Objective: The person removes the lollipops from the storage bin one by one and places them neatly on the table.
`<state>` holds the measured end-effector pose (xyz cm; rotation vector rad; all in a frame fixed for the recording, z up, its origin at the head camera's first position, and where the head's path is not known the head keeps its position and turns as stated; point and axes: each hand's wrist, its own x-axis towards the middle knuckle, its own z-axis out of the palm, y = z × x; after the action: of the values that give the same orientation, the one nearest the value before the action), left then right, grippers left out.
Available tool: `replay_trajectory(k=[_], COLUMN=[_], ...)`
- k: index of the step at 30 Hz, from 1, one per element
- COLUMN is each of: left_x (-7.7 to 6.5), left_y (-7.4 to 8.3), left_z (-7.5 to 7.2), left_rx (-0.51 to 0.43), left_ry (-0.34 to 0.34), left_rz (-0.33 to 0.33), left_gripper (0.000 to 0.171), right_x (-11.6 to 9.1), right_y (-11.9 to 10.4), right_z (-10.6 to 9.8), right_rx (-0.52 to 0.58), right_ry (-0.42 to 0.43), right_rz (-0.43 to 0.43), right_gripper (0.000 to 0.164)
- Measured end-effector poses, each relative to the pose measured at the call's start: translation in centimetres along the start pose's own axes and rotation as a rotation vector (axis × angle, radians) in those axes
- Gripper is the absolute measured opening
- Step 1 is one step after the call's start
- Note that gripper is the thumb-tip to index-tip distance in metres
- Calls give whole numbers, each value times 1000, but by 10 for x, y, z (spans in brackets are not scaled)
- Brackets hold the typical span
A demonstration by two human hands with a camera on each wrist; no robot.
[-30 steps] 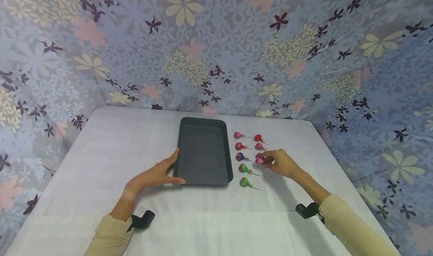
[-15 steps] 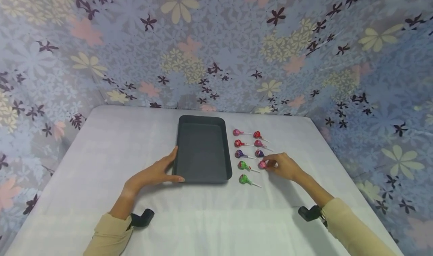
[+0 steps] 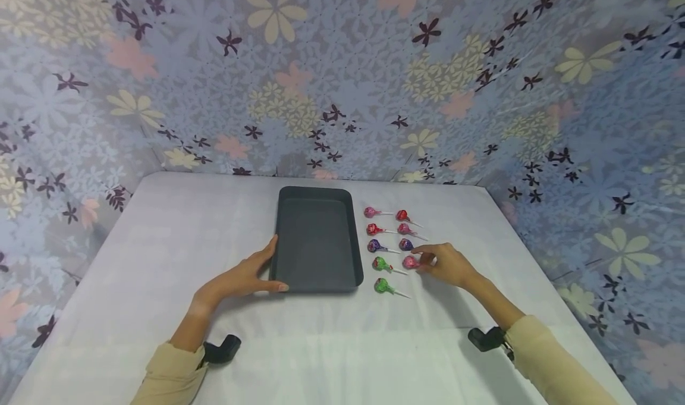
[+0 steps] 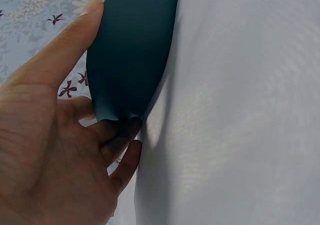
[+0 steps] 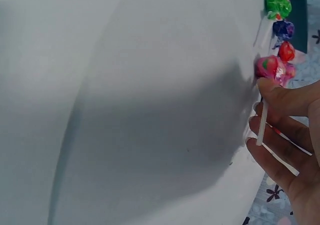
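My left hand (image 3: 241,278) holds the near left corner of a dark grey baking tray (image 3: 354,238), its thumb along the front edge and fingers against the left side. In the left wrist view, the fingers bend against the tray wall (image 4: 135,40). My right hand (image 3: 448,265) pinches a pink-wrapped lollipop (image 3: 410,262) by its stick, thumb against the fingers. Its wrapper (image 5: 272,69) and white stick (image 5: 262,124) show in the right wrist view. Just beyond is a purple lollipop (image 3: 406,244), its stick hidden by the hand. A pink lollipop (image 3: 404,229) and red lollipop (image 3: 402,215) lie farther back.
Between tray and right hand runs a column of lollipops: pink (image 3: 370,212), red (image 3: 372,229), purple (image 3: 374,246), green (image 3: 379,263) and another green (image 3: 382,285) nearest. A white cloth (image 3: 332,351) covers the table; a flowered fabric backdrop (image 3: 342,78) stands behind it.
My right hand has drawn the pink lollipop toward the near side, away from the purple one, into line below it in the right column. The left hand keeps its place on the tray.
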<state>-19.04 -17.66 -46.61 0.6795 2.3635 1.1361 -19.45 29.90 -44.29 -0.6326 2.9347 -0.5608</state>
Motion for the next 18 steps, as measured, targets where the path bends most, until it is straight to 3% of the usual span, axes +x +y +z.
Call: replay_trajectory(k=[9,18], left_x=[-5,-1], left_y=[-3,7], left_z=[-2,-4], left_rx=[8,49], left_ry=[22,11], left_rz=[-5,35], left_gripper=[114,112], right_x=[11,22], right_y=[-9,-21], right_z=[-6,-9], right_rx=[19,59], right_ry=[99,231], right_rz=[-37,-24], right_gripper=[29,28])
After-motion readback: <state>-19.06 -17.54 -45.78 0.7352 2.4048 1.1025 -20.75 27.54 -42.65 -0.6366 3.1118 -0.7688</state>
